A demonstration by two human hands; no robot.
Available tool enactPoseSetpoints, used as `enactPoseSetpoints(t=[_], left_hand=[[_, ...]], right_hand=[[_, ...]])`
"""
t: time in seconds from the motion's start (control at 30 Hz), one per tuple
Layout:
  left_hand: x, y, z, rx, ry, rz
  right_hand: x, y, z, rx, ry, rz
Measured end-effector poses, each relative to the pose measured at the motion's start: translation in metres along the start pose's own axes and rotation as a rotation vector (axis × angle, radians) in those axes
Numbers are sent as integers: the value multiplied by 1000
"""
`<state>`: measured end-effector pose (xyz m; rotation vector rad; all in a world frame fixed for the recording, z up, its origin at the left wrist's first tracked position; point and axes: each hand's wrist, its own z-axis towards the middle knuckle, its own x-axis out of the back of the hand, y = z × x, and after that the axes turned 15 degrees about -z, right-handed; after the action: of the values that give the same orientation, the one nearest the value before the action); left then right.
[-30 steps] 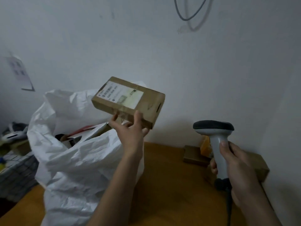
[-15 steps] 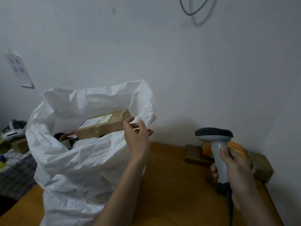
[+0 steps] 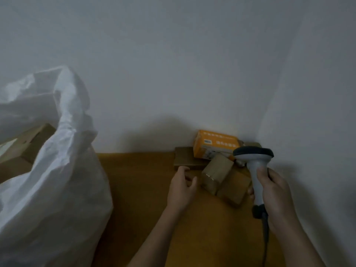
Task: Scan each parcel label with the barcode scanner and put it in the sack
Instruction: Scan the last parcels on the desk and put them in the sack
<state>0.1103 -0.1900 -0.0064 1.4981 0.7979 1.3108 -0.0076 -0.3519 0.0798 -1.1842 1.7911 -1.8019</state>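
A big white sack point(image 3: 57, 180) stands at the left with brown boxes point(image 3: 25, 145) showing inside its mouth. My right hand point(image 3: 275, 195) grips the handle of the grey barcode scanner point(image 3: 254, 157), held upright. My left hand point(image 3: 183, 187) hovers empty with loosely spread fingers over the table, just left of a small brown parcel point(image 3: 215, 172). Beside that lie another brown parcel point(image 3: 236, 189), a flat brown parcel point(image 3: 185, 158) against the wall, and an orange box point(image 3: 213, 145) propped on the pile.
The wooden table point(image 3: 142, 189) meets a grey wall at the back and another wall at the right. The scanner's black cable point(image 3: 264, 234) hangs down past my right wrist.
My left hand let go of the labelled brown parcel into the sack and moved right to the pile of parcels. The view swung right. The scanner stays in my right hand.
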Motion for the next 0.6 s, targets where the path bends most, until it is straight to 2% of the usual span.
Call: enactPoseSetpoints(t=[0.1, 0.2, 0.47, 0.6], left_hand=[[-42, -20, 29, 138, -159, 81], [-82, -39, 57, 213, -251, 128], [-154, -80, 115, 270, -297, 398], [-153, -87, 122, 349, -230, 339]], right_hand=[[8, 18, 35, -51, 30, -14], [10, 36, 69, -122, 44, -4], [12, 73, 122, -256, 34, 17], [16, 76, 125, -260, 45, 3]])
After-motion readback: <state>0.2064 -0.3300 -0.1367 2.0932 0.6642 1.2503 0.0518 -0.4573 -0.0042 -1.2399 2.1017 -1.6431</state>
